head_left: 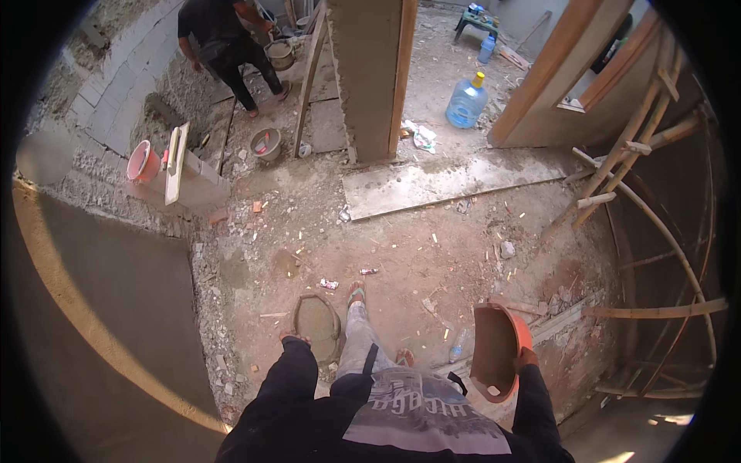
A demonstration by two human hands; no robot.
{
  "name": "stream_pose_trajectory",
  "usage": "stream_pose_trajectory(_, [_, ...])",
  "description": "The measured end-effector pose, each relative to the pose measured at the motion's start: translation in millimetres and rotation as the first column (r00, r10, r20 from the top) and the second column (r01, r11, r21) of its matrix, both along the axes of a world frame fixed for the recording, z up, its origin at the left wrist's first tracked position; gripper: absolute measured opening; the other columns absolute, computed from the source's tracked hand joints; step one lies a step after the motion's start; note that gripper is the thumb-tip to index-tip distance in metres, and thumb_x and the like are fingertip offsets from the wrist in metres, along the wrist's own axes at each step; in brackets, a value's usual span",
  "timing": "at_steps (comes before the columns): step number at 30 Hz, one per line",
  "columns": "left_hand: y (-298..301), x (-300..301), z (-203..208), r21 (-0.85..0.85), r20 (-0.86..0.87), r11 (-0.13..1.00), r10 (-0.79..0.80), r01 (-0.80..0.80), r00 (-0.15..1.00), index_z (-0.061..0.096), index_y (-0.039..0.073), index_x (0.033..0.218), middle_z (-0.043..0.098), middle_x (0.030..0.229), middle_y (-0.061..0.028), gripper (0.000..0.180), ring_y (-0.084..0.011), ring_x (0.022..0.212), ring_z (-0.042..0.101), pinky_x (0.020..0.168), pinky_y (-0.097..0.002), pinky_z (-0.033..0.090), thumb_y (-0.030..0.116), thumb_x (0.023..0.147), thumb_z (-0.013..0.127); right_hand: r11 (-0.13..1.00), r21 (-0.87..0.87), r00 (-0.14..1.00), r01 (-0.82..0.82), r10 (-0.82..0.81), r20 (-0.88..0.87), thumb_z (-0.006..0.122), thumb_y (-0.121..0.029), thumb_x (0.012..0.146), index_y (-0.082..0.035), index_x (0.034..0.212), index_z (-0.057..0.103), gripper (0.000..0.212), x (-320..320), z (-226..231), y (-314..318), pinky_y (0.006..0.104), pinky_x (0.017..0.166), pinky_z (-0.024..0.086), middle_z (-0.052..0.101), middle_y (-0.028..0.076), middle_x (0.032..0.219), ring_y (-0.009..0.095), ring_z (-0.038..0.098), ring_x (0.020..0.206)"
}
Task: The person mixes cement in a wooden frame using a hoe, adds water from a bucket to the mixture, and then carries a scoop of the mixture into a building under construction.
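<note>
My left hand (296, 337) is closed on the near left rim of a dark round bucket (337, 324), which has grey wet-looking mortar inside. It hangs or stands beside my left leg; I cannot tell whether it touches the ground. Out to the right, my right hand (526, 357) grips the outer edge of an orange plastic tub (522, 328). The tub is tilted on its side, its brown, dirt-coated inside facing left, with a small pale lump at its lower edge. The fingers of both hands are partly hidden.
A pale board (455, 185) lies ahead before a doorway. Beyond it stands a blue water jug (467, 103). Bamboo ladder poles (629, 150) lean at the right. A co-worker (224, 46) stands far left near a mortar bucket (265, 144). A pink bucket (143, 162) sits on a low wall.
</note>
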State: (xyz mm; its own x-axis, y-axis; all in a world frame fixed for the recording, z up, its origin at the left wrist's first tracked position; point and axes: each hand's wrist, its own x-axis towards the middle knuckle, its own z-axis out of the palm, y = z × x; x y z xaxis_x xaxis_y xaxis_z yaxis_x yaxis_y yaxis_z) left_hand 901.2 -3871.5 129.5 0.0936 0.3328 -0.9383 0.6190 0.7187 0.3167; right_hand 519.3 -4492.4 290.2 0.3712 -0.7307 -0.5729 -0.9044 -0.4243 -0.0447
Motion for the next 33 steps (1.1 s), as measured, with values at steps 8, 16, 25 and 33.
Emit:
stream_pose_trajectory(8, [-38,204,-48,0.059,-0.12,0.998,0.001,0.006,0.993,0.039,0.016,0.093,0.038,0.078,-0.0016,0.041,-0.0172,0.06,0.035,0.066,-0.0381,0.038,0.053,0.078,0.048,0.997,0.006,0.992,-0.079,0.079,-0.097,0.066,-0.024,0.072,-0.004,0.076,0.052,0.024,132,-9,15,0.0472,0.072,0.048,0.061,0.024,0.08,0.043,0.06,0.081])
stream_pose_trajectory(16, [-77,370,-102,-0.02,0.046,0.998,-0.053,0.053,0.998,0.037,0.018,0.087,0.034,0.074,-0.0002,0.031,-0.0169,0.059,0.031,0.063,-0.0358,0.036,0.046,0.081,0.048,0.991,0.047,0.983,-0.122,0.127,-0.131,0.067,-0.029,0.074,-0.006,0.086,0.059,0.028,247,6,38,0.0465,0.074,0.05,0.066,0.022,0.084,0.04,0.064,0.085])
stream_pose_trajectory(25, [-127,469,-260,-0.022,0.16,0.99,-0.133,0.138,0.978,0.044,0.015,0.089,0.038,0.073,0.0005,0.03,-0.0179,0.061,0.038,0.055,-0.0353,0.037,0.042,0.079,0.056,0.974,0.174,0.98,0.147,-0.12,-0.159,0.069,-0.03,0.075,-0.007,0.09,0.062,0.029,270,-18,58,0.0433,0.075,0.051,0.068,0.017,0.083,0.034,0.067,0.083])
stream_pose_trajectory(33, [-154,537,-328,0.085,0.059,0.862,-0.504,0.499,0.862,0.056,0.014,0.12,0.055,0.085,-0.0072,0.05,-0.0235,0.079,0.054,0.073,-0.041,0.045,0.046,0.082,0.057,0.95,0.185,0.947,0.253,-0.203,-0.25,0.064,-0.038,0.081,-0.006,0.096,0.059,0.035,275,-28,85,0.0435,0.08,0.05,0.067,0.019,0.092,0.037,0.064,0.093])
